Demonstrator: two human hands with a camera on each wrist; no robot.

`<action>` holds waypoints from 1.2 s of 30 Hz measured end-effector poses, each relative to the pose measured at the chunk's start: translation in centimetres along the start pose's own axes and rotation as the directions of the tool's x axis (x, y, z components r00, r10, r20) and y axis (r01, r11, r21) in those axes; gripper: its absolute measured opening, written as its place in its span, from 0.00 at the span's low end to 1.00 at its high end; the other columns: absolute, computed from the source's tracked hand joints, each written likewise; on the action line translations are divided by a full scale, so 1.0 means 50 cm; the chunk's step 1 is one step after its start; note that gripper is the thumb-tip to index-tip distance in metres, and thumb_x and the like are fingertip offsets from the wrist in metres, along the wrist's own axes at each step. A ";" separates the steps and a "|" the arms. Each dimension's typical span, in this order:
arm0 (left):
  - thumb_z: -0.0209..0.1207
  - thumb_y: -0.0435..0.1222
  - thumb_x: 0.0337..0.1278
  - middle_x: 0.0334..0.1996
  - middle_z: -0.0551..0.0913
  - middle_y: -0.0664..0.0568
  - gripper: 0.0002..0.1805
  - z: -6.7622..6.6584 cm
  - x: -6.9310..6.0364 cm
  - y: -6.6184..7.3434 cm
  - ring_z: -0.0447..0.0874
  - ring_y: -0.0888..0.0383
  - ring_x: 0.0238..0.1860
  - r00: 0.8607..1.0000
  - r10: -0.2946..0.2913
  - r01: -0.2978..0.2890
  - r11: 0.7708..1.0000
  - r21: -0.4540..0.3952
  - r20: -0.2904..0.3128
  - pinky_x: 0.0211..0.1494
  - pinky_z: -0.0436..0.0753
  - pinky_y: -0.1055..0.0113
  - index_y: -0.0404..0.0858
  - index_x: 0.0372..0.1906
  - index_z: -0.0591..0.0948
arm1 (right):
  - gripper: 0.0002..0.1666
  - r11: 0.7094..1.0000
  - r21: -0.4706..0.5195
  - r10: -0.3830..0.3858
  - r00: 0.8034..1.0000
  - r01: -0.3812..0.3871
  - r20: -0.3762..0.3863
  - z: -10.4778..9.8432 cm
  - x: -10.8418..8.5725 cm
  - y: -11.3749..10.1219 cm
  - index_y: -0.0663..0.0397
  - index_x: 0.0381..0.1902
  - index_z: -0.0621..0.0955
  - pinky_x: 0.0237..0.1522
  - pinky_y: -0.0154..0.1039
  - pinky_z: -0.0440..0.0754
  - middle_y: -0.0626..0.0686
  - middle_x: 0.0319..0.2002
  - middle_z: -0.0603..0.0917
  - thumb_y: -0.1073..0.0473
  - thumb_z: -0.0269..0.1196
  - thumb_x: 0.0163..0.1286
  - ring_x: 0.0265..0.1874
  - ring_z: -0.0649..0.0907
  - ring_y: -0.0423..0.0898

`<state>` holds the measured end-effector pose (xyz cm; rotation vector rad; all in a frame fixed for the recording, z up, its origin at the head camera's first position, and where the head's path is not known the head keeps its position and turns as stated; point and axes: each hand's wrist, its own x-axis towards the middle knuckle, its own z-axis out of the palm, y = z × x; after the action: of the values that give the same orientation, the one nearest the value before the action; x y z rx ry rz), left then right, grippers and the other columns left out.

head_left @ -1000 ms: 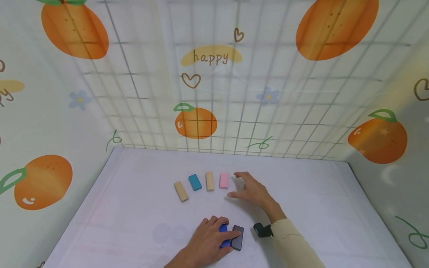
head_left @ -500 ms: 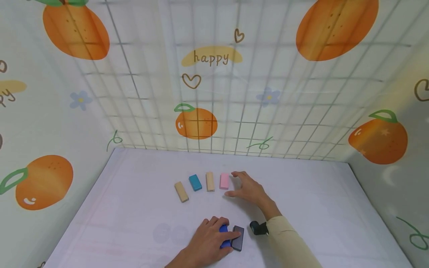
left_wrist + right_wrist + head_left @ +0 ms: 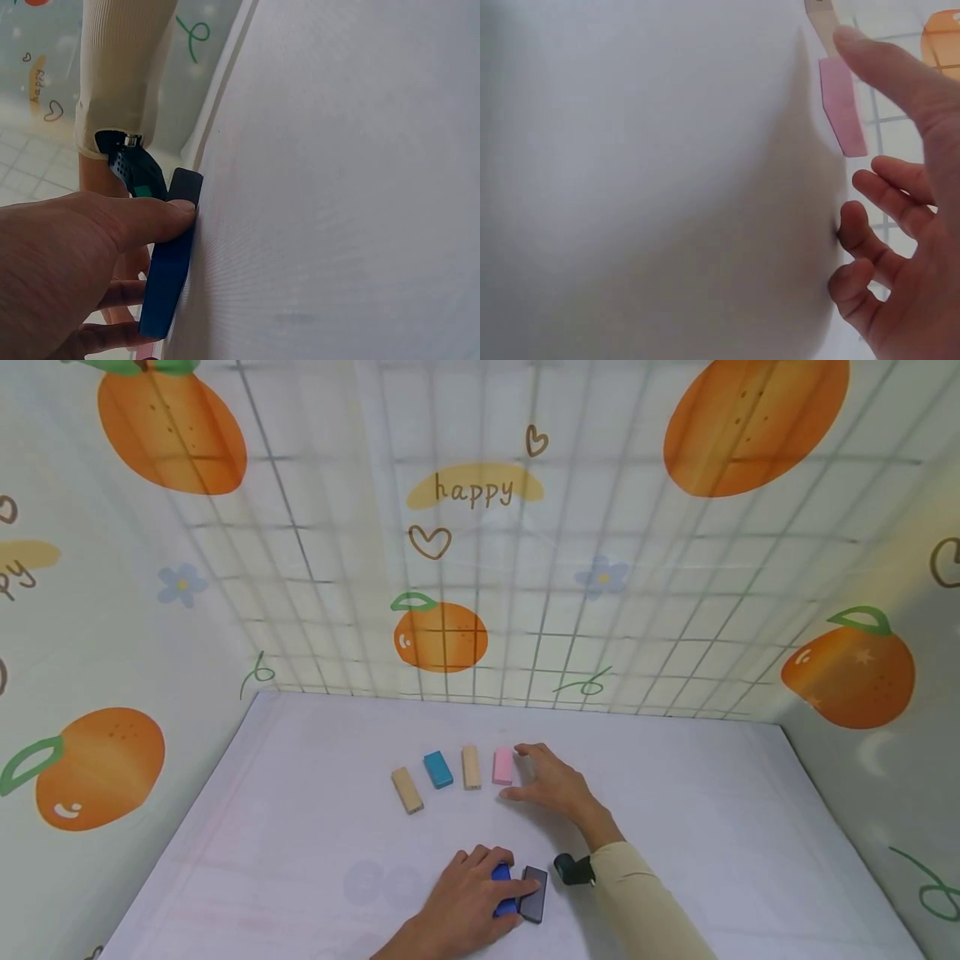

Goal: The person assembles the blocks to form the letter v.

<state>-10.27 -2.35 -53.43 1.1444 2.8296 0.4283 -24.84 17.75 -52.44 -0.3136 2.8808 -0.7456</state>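
Note:
A blue block [image 3: 503, 890] lies under my left hand [image 3: 468, 897], which grips it with curled fingers. One finger of that hand reaches across onto the dark grey block [image 3: 534, 895] right beside it. In the left wrist view the fingers lie along the blue block [image 3: 169, 281], with the dark block [image 3: 186, 185] at its end. My right hand [image 3: 553, 787] is spread beside the pink block [image 3: 502, 766], thumb at its near end and fingers at its far right. The right wrist view has the pink block [image 3: 842, 105] between thumb and fingers, with a gap to the fingers.
Left of the pink block lie a wooden block [image 3: 470, 767], a teal block [image 3: 438, 769] and another wooden block [image 3: 407, 790], spaced apart in a loose arc. A patterned cloth wall [image 3: 495, 568] rises behind the white table [image 3: 300, 827]. A dark wrist device [image 3: 574, 869] sits at the right sleeve.
My right hand has moved slightly left, closer to the pink block. The left hand stays where it was on the blue and dark grey blocks.

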 end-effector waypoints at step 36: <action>0.62 0.56 0.66 0.61 0.74 0.60 0.25 0.004 0.000 -0.003 0.72 0.60 0.54 1.000 -0.008 0.008 1.000 -0.008 0.011 0.50 0.75 0.62 0.73 0.66 0.75 | 0.55 0.999 0.011 -0.046 0.999 0.046 -0.008 0.007 0.017 -0.011 0.49 0.75 0.69 0.61 0.62 0.72 0.57 0.71 0.71 0.40 0.79 0.52 0.63 0.71 0.61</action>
<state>-10.35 -2.39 -53.66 1.1296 2.8199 0.4317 -25.52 16.91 -52.56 -0.3768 2.8848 -0.7726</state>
